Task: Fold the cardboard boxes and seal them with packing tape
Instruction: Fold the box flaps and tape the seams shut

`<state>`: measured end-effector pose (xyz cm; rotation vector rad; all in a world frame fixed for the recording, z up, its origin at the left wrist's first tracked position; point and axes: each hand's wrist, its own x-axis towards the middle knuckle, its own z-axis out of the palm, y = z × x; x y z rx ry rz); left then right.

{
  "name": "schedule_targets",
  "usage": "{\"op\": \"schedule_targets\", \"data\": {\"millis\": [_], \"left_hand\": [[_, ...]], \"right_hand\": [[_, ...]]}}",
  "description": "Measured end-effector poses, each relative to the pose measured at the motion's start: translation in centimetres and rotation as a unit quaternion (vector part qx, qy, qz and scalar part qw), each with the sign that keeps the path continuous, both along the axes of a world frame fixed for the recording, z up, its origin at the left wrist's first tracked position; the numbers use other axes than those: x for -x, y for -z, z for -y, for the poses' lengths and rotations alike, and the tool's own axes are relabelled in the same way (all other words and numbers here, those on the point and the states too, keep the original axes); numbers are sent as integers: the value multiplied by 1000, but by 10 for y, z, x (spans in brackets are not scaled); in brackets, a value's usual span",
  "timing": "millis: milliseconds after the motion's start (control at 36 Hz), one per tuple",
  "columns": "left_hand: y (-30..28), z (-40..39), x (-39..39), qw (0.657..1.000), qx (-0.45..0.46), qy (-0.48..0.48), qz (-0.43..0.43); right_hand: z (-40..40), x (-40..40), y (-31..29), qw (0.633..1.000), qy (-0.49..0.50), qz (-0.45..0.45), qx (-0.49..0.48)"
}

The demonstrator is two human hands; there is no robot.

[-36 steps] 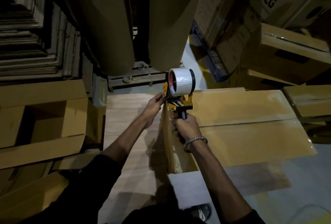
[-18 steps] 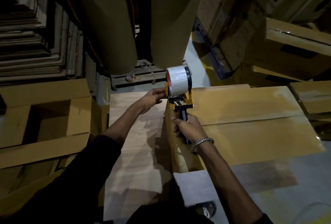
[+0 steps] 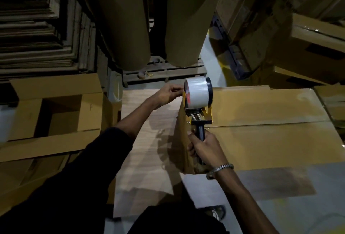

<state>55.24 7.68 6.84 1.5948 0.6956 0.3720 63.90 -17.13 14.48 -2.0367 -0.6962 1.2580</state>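
Dim warehouse, stacked cartons [image 3: 308, 33], right hand [image 3: 205, 151] gripping tape dispenser [image 3: 198, 103] on box [image 3: 261, 121]

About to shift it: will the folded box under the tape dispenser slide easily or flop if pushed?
The cardboard box is large and flat, so probably light and easy to slide. Its left end flap looks creased, so likely floppy there. The glossy taped seam may be slippery.

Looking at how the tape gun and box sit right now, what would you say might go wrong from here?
The left hand pinches right beside the tape roll; loose tape may stick to the fingers or wrinkle. The tape dispenser sits at the box edge, so the strip might start off the centre seam. Only the right hand steadies things; the box could shift.
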Motion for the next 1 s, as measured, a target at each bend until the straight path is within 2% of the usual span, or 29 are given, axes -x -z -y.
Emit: {"op": "schedule_targets", "data": {"millis": [139,250,278,417,694,778,917,1000], "left_hand": [[4,3,-1,999,-47,0,-16],[-9,17,-7,968,-228,-66,-81],[-8,23,-7,965,-241,-66,-73],[15,38,-1,984,-176,-19,-16],[23,48,-9,976,-214,-34,-22],[23,49,-8,980,-197,-27,-32],[17,53,-4,969,-235,-43,-54],[15,54,3,951,-289,-26,-104]], "right_hand": [[15,1,1,1000,5,-13,0],[13,-1,-2,1000,-14,-16,7],[13,-1,-2,1000,-17,-16,7],[14,-3,-1,999,-9,-31,-2],[36,4,-1,1000,12,-5,-10],[59,8,0,1000,14,-11,10],[73,11,5,998,37,-52,25],[72,9,5,997,40,-67,28]]}}
